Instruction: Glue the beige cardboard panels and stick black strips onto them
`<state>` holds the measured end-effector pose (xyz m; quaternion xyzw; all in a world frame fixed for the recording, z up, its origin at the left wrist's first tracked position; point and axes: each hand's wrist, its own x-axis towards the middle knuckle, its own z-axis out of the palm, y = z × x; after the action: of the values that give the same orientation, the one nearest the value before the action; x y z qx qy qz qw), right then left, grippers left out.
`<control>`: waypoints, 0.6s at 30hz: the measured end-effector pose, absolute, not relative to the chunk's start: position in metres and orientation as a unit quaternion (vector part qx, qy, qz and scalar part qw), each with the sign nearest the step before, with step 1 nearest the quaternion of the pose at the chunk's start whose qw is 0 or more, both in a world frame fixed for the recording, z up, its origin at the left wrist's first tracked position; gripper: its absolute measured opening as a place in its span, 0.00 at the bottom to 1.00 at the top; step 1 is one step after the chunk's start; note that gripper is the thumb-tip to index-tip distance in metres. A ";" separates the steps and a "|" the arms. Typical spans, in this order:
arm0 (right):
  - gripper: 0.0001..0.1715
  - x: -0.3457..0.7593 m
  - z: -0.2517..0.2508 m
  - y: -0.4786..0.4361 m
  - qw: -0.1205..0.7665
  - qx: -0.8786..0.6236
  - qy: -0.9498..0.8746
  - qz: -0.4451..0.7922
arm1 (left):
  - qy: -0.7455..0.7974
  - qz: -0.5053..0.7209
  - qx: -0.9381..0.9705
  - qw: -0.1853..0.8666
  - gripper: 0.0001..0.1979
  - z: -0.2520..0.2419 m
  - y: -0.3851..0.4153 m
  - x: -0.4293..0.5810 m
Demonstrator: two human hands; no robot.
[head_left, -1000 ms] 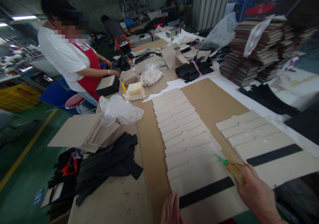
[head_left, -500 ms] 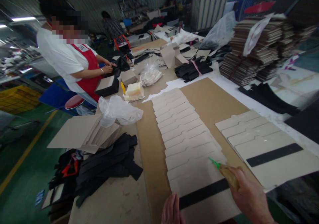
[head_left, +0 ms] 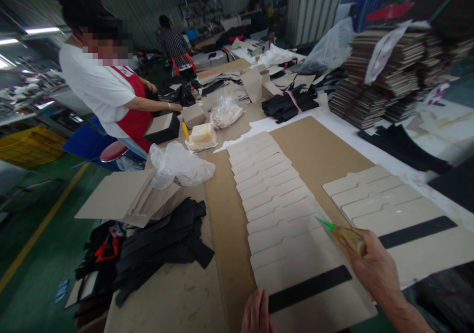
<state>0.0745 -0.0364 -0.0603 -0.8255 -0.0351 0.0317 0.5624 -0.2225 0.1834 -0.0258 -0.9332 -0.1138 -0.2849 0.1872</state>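
Note:
My right hand (head_left: pixel 377 264) is wrapped round a glue bottle (head_left: pixel 350 239), amber in colour with a pointed green nozzle. The nozzle tip hovers over the right side of a row of overlapping beige boards (head_left: pixel 292 239); whether it touches cannot be told. My left hand (head_left: pixel 257 311) lies at the left edge of the nearest board, fingers stretched out side by side, beside the end of a black strip (head_left: pixel 311 288). That strip lies across the nearest board. To the right, a second overlapping row of boards (head_left: pixel 392 194) carries another black strip (head_left: pixel 418 230).
Loose black strips (head_left: pixel 163 244), tilted boards (head_left: pixel 114 194) and a plastic bag (head_left: pixel 181 165) lie left. Tied board stacks (head_left: pixel 385 76) rise at the back right. A co-worker in a red apron (head_left: pixel 135 105) stands back left, beside a yellow-white block (head_left: pixel 202 138).
My right hand and the glue bottle have moved slightly right, uncovering the black strip's right end. My left hand stays at the board's edge. The co-worker's hand has reached towards a small board stack.

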 end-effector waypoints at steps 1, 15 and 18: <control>0.30 0.076 -0.061 -0.035 0.549 -0.834 -0.038 0.033 | -0.112 -0.287 -0.933 0.185 0.25 -0.026 0.183 -0.222; 0.13 0.072 -0.057 -0.029 0.410 -0.885 -0.176 -0.131 | -0.121 -0.287 -0.935 0.168 0.27 -0.023 0.180 -0.223; 0.11 0.069 -0.048 -0.026 0.457 -0.848 -0.228 -0.143 | -0.122 -0.283 -0.936 0.168 0.27 -0.022 0.180 -0.222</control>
<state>0.0694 -0.0262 -0.0480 -0.8478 -0.2282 -0.1433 0.4567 -0.2223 0.1798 -0.0222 -0.9364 -0.1219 -0.2831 0.1677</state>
